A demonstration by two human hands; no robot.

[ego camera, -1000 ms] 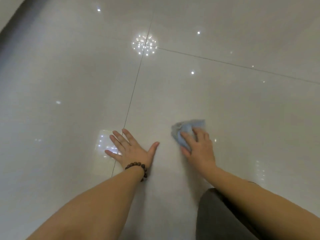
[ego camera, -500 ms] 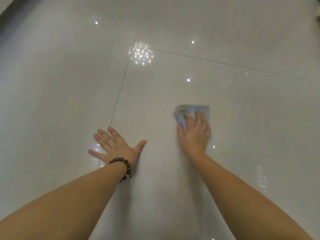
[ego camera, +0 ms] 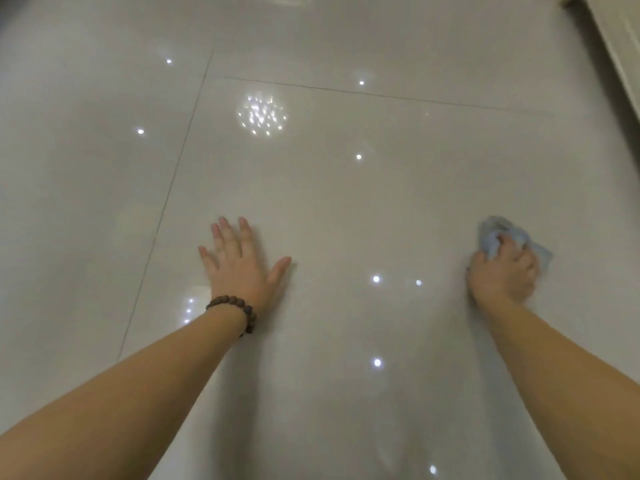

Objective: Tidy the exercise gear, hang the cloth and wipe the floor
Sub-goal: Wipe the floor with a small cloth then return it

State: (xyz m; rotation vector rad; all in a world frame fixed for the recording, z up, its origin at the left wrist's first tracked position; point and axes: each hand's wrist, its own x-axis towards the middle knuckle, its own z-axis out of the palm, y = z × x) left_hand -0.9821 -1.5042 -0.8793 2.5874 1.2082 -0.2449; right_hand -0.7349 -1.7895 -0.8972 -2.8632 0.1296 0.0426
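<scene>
Blue cloth (ego camera: 509,237) in right hand (ego camera: 502,275)

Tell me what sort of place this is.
Probably an indoor room, perhaps in a home, though little shows. The floor is large glossy pale tiles with thin grout lines, mirroring a cluster of ceiling lights. A pale edge, maybe a skirting board or furniture, runs along the upper right.

There are no words, numbers, labels or signs to read anywhere here.
</scene>
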